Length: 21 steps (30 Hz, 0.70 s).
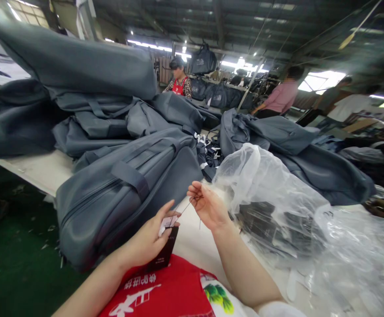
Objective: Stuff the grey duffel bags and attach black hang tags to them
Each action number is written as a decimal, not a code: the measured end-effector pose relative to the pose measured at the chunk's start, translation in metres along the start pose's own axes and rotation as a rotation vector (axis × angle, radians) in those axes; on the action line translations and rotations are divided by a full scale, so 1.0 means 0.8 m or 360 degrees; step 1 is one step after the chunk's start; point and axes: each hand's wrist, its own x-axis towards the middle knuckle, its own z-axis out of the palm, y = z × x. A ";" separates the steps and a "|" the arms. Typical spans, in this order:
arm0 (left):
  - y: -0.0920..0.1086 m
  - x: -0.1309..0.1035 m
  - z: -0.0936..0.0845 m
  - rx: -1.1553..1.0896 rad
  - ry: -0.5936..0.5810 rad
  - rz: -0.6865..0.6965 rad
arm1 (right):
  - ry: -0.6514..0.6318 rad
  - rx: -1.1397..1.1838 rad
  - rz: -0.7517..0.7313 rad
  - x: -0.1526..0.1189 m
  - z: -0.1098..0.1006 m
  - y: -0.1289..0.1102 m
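Observation:
My left hand [155,233] is closed on a hang tag [163,252], a black card with a smaller white label [168,223] at its top. A thin dark string [185,206] runs from the tag up to my right hand [208,204], whose curled fingers pinch it. One loose end of the string dangles below those fingers. Just beyond my left hand lies a grey-blue duffel bag [119,193] on its side, zipper and strap facing up. It sits apart from the tag.
A clear plastic bag [264,180] holding black cards [261,224] lies at the right. More grey-blue bags [99,123] are heaped behind and to the left. Small dark pieces with white tips [208,152] are piled mid-table. Several people stand farther back, one in a red apron [178,87].

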 end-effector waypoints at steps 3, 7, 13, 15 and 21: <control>0.000 -0.005 -0.008 -0.0014 0.0120 0.0078 | -0.0272 0.0105 0.0194 -0.001 0.018 -0.007; 0.003 -0.010 -0.019 0.0051 0.0255 0.0003 | -0.0479 0.0319 0.0471 -0.001 0.043 -0.010; 0.011 -0.015 -0.022 -0.0029 0.0287 -0.0012 | -0.0406 0.0449 0.0504 0.007 0.061 -0.003; 0.016 -0.016 -0.022 -0.0100 0.0276 -0.0013 | -0.0387 0.0438 0.0474 0.011 0.060 0.000; 0.031 -0.029 -0.024 -0.0005 0.0246 -0.0191 | -0.0332 0.0248 0.0411 0.021 0.052 0.015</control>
